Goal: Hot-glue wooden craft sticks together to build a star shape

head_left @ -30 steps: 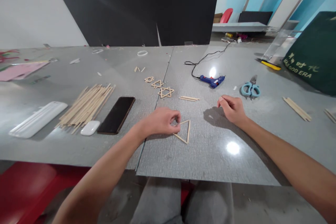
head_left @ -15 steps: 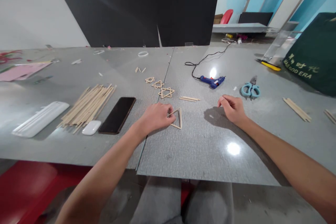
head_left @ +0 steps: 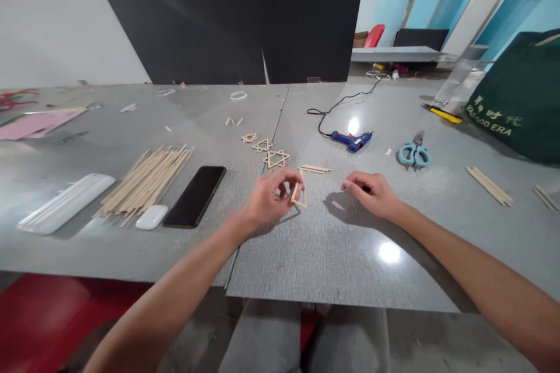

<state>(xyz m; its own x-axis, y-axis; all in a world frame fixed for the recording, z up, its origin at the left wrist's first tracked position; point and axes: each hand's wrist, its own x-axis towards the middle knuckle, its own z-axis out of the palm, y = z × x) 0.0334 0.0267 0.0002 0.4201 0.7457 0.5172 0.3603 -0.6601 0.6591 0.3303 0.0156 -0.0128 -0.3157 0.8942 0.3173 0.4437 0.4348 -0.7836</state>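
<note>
Between the thumb and fingers of my left hand (head_left: 275, 195) is a small triangle of wooden sticks (head_left: 300, 204), tilted up off the table. My right hand (head_left: 370, 192) hovers to its right with thumb and fingertips pinched together; whatever they hold, if anything, is too small to make out. Just beyond the hands lie a few loose wooden sticks (head_left: 315, 169). Three stick stars (head_left: 276, 158) of different sizes run in a slanting row behind my left hand. A blue glue gun (head_left: 351, 141) rests on its side past my right hand.
Left of my arm lie a phone (head_left: 195, 196), a white case (head_left: 152, 217), a pile of sticks (head_left: 146, 180) and a white pack (head_left: 66, 203). To the right are scissors (head_left: 413, 151), a yellow cutter (head_left: 445, 115), more sticks (head_left: 489, 186) and a green bag (head_left: 516, 99).
My left hand has lifted and tilted the stick triangle from the table. My right hand has moved left, closer to it.
</note>
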